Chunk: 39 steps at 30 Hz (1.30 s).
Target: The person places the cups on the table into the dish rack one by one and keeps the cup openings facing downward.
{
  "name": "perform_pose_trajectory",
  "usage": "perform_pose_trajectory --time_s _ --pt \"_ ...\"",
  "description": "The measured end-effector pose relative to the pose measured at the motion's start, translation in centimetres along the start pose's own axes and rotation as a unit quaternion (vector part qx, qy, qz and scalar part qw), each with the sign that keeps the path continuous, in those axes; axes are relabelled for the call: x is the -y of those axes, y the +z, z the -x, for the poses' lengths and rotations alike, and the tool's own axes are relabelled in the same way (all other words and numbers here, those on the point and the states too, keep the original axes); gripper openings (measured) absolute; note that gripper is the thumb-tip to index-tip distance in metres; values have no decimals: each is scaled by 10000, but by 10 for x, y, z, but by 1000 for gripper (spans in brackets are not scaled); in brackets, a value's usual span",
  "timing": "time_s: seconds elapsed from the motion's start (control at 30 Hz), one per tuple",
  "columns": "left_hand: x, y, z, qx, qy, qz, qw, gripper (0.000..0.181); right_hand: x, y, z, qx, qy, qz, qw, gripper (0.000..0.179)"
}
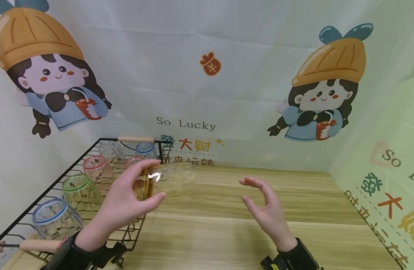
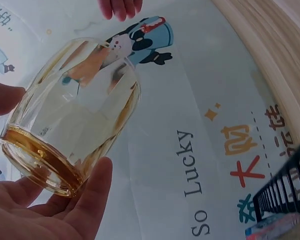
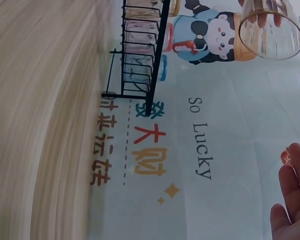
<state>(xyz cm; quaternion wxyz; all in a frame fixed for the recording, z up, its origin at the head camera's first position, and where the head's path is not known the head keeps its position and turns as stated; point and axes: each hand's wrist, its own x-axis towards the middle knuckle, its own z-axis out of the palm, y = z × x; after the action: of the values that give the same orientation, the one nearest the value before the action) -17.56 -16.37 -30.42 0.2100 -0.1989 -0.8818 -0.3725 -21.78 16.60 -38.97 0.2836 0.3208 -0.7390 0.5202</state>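
Note:
My left hand (image 1: 124,197) grips a clear, amber-tinted drinking glass (image 1: 174,182) by its thick base end. In the head view the glass lies sideways in the air, its mouth towards the right. The left wrist view shows the faceted wall of the glass (image 2: 75,115), with thumb and fingers around the amber base. My right hand (image 1: 267,213) is held up to the right of the glass, apart from it, with thumb and fingers spread in a loose curve and nothing between them. Part of that right hand (image 3: 295,200) shows at the right wrist view's edge.
A black wire rack (image 1: 45,193) with wooden handles stands at the left. It holds several glasses with coloured rings, among them a blue one (image 1: 55,221), a green one (image 1: 80,191) and a pink one (image 1: 99,170). The wooden tabletop (image 1: 210,240) meets a printed cloth backdrop (image 1: 244,112).

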Motion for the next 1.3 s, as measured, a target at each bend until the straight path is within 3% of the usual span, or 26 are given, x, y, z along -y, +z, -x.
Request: perform_pose_trajectory --time_s 0.37,0.77,1.1,1.3 --pt "10 -25 10 232 -113 -411 9988 67 -3 -8 3 49 264 289 9992 46" --pt "30 -50 23 228 -152 -756 9968 65 -9 -11 6 49 182 536 9984 46" --pt "53 -62 33 541 -201 -1224 9908 70 -20 -15 7 -24 -51 806 9967 47" --pt "62 -67 38 885 -493 -1422 9846 74 -26 -16 9 -5 -158 922 9956 48"
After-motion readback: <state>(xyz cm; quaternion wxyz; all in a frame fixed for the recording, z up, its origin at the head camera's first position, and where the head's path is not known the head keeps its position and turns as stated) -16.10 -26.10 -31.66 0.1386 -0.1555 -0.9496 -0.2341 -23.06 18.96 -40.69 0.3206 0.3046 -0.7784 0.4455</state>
